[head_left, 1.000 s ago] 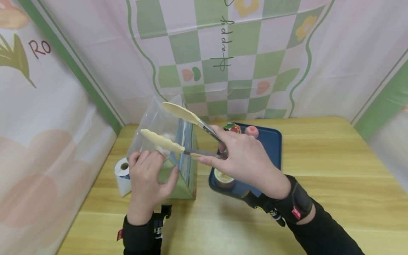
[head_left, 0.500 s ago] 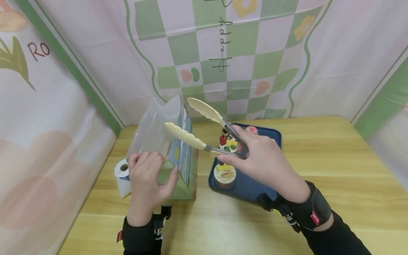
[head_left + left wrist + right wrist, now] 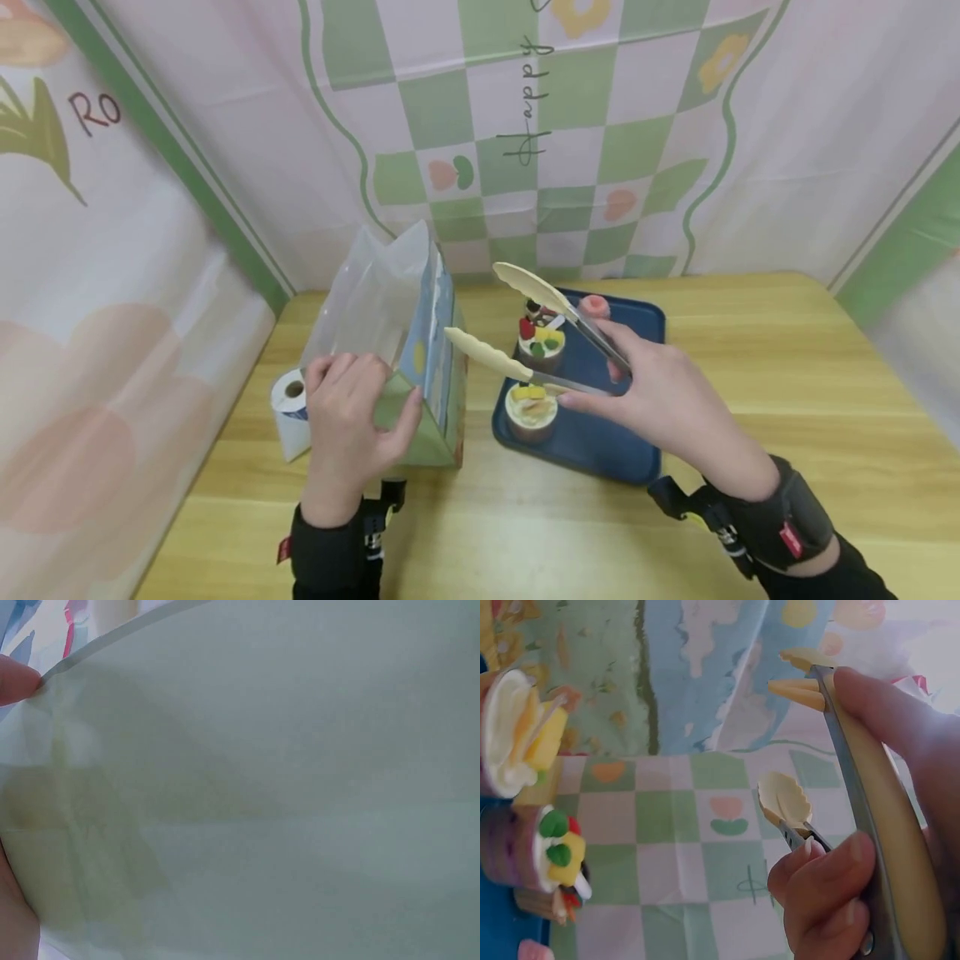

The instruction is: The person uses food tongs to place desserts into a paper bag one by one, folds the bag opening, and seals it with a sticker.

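My left hand (image 3: 352,425) grips the near rim of a green and blue bag (image 3: 435,417), fingers bent over the edge and thumb on the outside. The bag's pale green wall (image 3: 262,787) fills most of the left wrist view. In my right hand (image 3: 667,392) are kitchen tongs (image 3: 491,357) with cream tips, spread apart with nothing between them. They hang over the left side of a dark blue tray (image 3: 615,442). Small cup cakes stand along that side: one with yellow pieces (image 3: 531,408), one with fruit (image 3: 542,346), and a dark-topped one (image 3: 542,313) partly behind the tongs.
A round pink item (image 3: 595,306) sits at the tray's back. Left of the bag stands a white paper roll (image 3: 288,400). Behind the wooden table (image 3: 787,392) hangs a checkered curtain (image 3: 525,100). The bag's translucent upper part (image 3: 375,292) stands up, its mouth spread.
My right hand has drawn the tongs from over the bag rightward and toward me, over the tray, uncovering the cakes. The left hand keeps its grip on the bag's rim.
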